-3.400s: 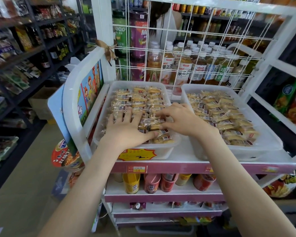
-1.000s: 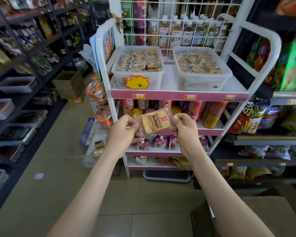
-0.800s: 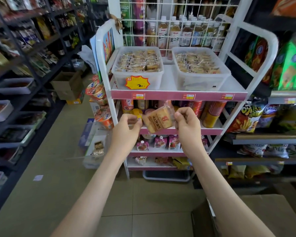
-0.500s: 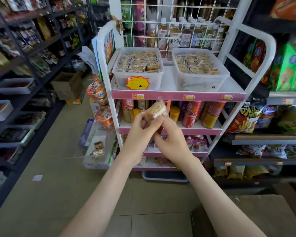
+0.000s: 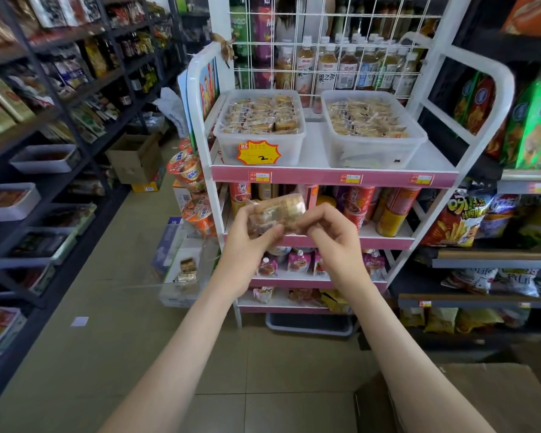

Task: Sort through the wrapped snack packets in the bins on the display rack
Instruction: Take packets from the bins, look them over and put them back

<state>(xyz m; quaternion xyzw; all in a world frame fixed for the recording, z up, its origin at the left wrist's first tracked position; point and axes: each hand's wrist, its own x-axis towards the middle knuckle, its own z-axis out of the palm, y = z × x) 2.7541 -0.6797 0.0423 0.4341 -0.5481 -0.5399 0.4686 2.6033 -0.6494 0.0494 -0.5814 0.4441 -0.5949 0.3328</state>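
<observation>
Your left hand and right hand both pinch one wrapped packet, fingers curled; two filled bins, left bin and right bin, sit on the rack beyond.

Open from above and in front at the left clear plastic bin and the right clear plastic bin, with a bare strip of white top shelf between. Blocked behind by a white wire grid backed with bottles. Hemmed sideways by curved white side rails. Crowded below with red and yellow cans.
</observation>
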